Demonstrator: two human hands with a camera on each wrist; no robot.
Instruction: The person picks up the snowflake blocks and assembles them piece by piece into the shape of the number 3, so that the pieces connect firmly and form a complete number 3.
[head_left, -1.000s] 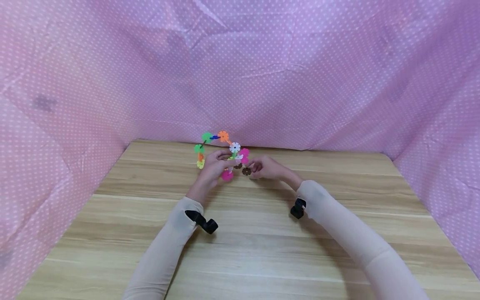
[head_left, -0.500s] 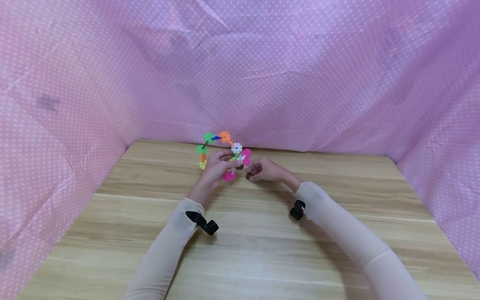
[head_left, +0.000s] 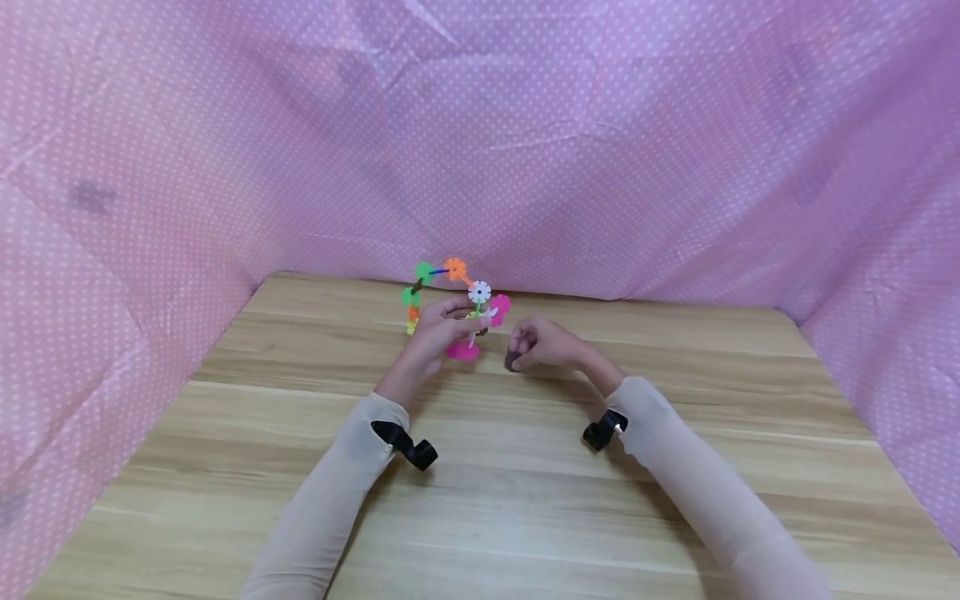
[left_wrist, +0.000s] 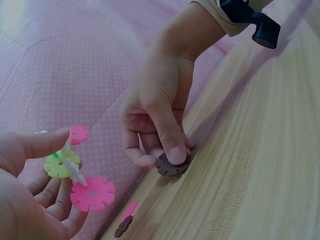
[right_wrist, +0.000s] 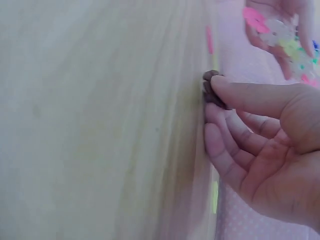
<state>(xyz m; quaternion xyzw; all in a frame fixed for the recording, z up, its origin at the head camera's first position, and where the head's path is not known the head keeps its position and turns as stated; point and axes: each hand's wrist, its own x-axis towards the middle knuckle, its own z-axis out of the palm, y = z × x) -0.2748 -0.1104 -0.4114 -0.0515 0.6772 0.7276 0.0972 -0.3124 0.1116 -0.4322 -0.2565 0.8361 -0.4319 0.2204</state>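
Observation:
My left hand (head_left: 441,333) holds a curved chain of linked snowflake discs, in green, orange, white, yellow and pink, above the far part of the table. In the left wrist view its thumb and fingers are round a yellow disc (left_wrist: 62,164), and a pink disc (left_wrist: 93,194) sticks out of the grip. To the right, my right hand (head_left: 551,342) pinches a brown snowflake disc (left_wrist: 170,167) between thumb and fingers, low over the tabletop. The chain and this brown disc are apart. My left palm hides part of the chain.
Loose on the wooden table (head_left: 480,500) lie another brown disc (left_wrist: 123,226) and a pink disc (left_wrist: 129,211). A yellow piece (right_wrist: 215,197) shows beside my right hand in the right wrist view. Pink dotted cloth (head_left: 480,150) hangs behind the table and along its sides.
The brown disc, earlier flat beside my right fingertips, is now pinched and has shifted slightly right and towards me. My left hand stays almost in place with the chain.

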